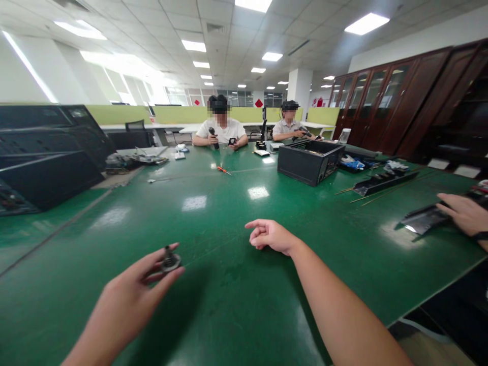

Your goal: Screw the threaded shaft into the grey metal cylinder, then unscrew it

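Note:
My left hand pinches a small dark metal part between thumb and fingers, above the green table. The part has a flat round base and a short upright stem; its exact kind is not clear. My right hand is over the middle of the table, index finger stretched out and the other fingers loosely curled. Nothing shows in it. An orange-handled screwdriver lies farther off, beyond both hands.
A black computer case stands at the back right, near dark metal rails. At the right edge, another person's hand touches a dark bracket. Large black panels stand left. Two people sit across the table.

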{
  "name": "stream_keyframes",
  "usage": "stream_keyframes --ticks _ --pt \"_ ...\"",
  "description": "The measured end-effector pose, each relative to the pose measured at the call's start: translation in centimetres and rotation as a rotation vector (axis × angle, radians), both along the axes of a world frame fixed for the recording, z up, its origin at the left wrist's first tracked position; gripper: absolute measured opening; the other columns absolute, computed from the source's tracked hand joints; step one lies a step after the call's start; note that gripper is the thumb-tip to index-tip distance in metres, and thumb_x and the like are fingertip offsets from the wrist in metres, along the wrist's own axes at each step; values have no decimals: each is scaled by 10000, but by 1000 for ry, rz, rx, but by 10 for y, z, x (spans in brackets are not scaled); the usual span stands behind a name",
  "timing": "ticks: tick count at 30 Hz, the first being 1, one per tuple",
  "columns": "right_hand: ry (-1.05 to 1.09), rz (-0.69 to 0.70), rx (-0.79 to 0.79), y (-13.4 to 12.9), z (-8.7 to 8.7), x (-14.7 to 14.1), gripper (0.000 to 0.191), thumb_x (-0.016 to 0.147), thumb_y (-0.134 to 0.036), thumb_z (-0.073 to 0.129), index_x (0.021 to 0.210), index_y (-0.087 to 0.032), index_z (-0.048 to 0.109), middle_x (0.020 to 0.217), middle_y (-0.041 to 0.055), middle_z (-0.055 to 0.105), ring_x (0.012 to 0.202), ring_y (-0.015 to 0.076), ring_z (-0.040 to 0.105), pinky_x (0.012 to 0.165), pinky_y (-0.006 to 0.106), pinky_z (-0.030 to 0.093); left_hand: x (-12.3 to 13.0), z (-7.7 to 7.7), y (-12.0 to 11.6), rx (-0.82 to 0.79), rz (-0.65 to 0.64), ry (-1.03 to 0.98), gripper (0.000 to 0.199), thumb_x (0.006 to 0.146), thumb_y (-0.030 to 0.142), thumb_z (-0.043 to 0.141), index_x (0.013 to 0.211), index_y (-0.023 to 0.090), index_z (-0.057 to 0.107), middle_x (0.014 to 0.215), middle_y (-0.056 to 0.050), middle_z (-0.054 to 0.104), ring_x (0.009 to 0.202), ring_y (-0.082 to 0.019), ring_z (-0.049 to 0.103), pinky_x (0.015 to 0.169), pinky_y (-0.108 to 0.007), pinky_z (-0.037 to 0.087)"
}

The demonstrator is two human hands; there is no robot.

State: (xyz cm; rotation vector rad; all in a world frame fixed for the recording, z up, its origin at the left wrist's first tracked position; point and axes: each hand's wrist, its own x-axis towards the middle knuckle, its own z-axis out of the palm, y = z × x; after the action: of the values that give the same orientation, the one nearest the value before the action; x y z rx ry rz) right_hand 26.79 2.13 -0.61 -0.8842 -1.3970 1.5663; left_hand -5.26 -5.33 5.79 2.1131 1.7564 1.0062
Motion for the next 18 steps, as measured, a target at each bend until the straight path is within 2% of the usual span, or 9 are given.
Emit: stream_keyframes --ticks 1,3,6,11,16,18 --pt "-20 -15 49 -2 0 -4 586 634 -137 778 1195 -158 610 815 -10 663 594 81 564 583 225 462 14 -3 10 -64 -81 -41 621 726 639 682 1210 254 629 945 6 760 878 -234 733 874 -400 604" --pt "-100 -24 140 -7 1 -11 644 622 -122 780 1234 -169 588 882 0 654 606 74 561 572 213 445 40 -10 28 -105 -182 -67 520 710 534 712 1121 221 655 967 -31 758 869 -243 733 853 -383 603" --pt "-183 -17 240 -17 3 -23 637 641 -146 784 1244 -182 582 993 25 637 631 78 578 569 212 452 65 -22 41 -63 -289 -30 329 735 421 692 991 216 704 950 -48 747 836 -239 720 808 -355 593" --pt "-300 -113 341 -27 -1 -39 536 655 -148 785 1162 -207 618 1018 20 648 690 101 605 627 230 476 67 -39 45 64 -432 13 253 800 331 645 1018 242 735 982 -44 714 885 -212 679 806 -320 551" --pt "-398 -141 416 -26 -10 -47 526 645 -144 787 1144 -214 636 963 6 664 720 126 605 684 259 497 68 -51 47 16 -425 -53 338 760 243 674 1097 237 696 1030 -40 721 932 -215 670 857 -333 529" --pt "-406 -161 429 -27 -12 -46 498 653 -133 775 1129 -208 650 975 16 669 748 136 607 688 258 500 71 -53 47 3 -420 -75 326 746 227 686 1072 231 693 1016 -38 726 928 -216 670 845 -329 524"
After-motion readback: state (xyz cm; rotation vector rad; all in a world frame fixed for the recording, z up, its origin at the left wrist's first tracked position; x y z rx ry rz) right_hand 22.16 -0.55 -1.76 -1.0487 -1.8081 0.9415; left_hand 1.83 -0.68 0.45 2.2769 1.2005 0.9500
